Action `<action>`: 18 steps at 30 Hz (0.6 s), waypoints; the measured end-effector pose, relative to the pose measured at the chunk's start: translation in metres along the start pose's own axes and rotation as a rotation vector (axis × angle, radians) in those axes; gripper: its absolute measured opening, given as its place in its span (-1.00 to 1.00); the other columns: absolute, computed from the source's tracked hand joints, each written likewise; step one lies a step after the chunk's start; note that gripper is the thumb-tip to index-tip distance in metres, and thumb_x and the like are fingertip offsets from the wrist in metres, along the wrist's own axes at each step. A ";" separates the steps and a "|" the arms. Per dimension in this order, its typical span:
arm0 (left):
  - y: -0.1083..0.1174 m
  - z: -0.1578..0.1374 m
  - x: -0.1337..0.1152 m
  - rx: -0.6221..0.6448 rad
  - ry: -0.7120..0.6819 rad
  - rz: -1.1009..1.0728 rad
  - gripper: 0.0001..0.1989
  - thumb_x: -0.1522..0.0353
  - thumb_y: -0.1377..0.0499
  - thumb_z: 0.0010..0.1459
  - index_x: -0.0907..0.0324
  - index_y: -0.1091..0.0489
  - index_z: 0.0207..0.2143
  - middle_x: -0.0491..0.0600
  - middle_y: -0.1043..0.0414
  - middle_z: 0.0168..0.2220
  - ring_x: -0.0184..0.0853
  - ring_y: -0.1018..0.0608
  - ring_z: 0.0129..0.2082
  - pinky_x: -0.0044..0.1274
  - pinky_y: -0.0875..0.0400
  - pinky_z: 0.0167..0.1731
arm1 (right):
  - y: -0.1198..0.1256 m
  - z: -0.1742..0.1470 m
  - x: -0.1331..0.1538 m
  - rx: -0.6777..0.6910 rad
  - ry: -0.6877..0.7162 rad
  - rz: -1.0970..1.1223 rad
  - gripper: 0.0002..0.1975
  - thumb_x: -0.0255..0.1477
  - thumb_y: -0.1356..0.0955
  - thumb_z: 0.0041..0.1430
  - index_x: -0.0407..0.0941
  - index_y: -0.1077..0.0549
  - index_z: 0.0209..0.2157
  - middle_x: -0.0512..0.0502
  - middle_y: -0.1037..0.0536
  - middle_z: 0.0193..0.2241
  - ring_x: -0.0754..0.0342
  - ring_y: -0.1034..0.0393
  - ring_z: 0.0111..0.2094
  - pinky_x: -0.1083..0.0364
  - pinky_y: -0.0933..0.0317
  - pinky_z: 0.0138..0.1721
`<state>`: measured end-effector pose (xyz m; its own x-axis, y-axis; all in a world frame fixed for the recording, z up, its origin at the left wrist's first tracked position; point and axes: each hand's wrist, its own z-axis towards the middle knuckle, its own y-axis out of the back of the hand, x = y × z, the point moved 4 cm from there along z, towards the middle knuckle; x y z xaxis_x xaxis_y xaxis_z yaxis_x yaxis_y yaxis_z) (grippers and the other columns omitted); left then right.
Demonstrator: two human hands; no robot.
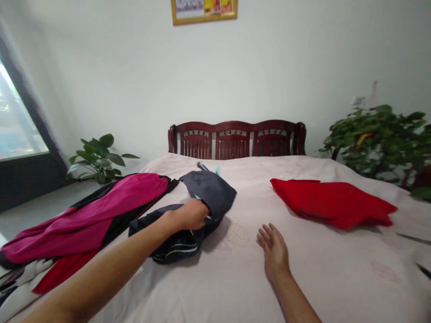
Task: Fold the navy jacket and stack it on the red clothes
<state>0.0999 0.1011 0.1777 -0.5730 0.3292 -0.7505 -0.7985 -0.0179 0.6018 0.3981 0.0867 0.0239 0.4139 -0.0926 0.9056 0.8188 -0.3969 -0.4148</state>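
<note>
From my head camera I see my left hand (191,214) out in front of me, with the fingers curled tight around a dark gray cloth (210,193). The cloth has thin light stripes and a bit of green on it. It lies bunched up on the bed (235,278), a little left of the middle, and part of it is lifted where I grip it. My right hand (274,249) lies flat on the sheet with the palm down. Its fingers are spread wide and hold nothing. It is near the gray cloth but not touching it. Just left of the gray cloth is a pink and black cloth (90,215), and the two touch at the top. A red cloth (332,204) lies folded on the right side of the bed, well apart from my hands. Behind the bed is a dark wood headboard (236,139). A green plant (99,157) stands on the floor at the left, and a bigger plant (384,139) is at the right.
</note>
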 end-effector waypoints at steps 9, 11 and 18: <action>-0.024 -0.097 0.013 0.324 -0.264 0.444 -0.41 0.17 -0.24 0.16 -0.16 -0.29 0.25 -0.09 -0.33 0.26 -0.10 -0.43 0.18 -0.35 -0.23 0.19 | 0.052 0.034 0.020 -0.113 0.067 -0.080 -0.15 0.13 -0.22 0.07 0.03 -0.13 0.33 -0.23 -0.27 0.30 -0.14 -0.33 0.19 -0.07 -0.36 0.03; -0.004 -0.101 0.028 0.223 -0.201 0.576 -0.42 0.25 -0.24 0.14 -0.12 -0.31 0.24 -0.06 -0.38 0.22 -0.09 -0.42 0.17 -0.33 -0.18 0.21 | 0.050 0.031 0.024 -0.181 0.146 -0.169 -0.17 0.05 -0.30 0.04 0.02 -0.18 0.31 -0.19 -0.30 0.28 -0.13 -0.32 0.18 -0.07 -0.31 0.09; 0.029 -0.122 0.074 0.131 0.041 0.771 -0.38 0.50 -0.12 0.01 -0.04 -0.37 0.16 -0.03 -0.53 -0.10 -0.13 -0.53 -0.07 -0.35 -0.30 0.02 | -0.026 0.021 0.055 0.162 0.690 -0.982 -0.60 -0.31 -0.28 0.11 -0.03 -0.55 -0.03 -0.14 -0.56 0.01 -0.16 -0.31 0.13 -0.16 -0.07 0.23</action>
<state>0.0117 0.0094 0.1065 -0.9654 0.2338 -0.1157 -0.1456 -0.1149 0.9827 0.4078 0.1117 0.0832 -0.6706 -0.3030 0.6771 0.7257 -0.4570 0.5142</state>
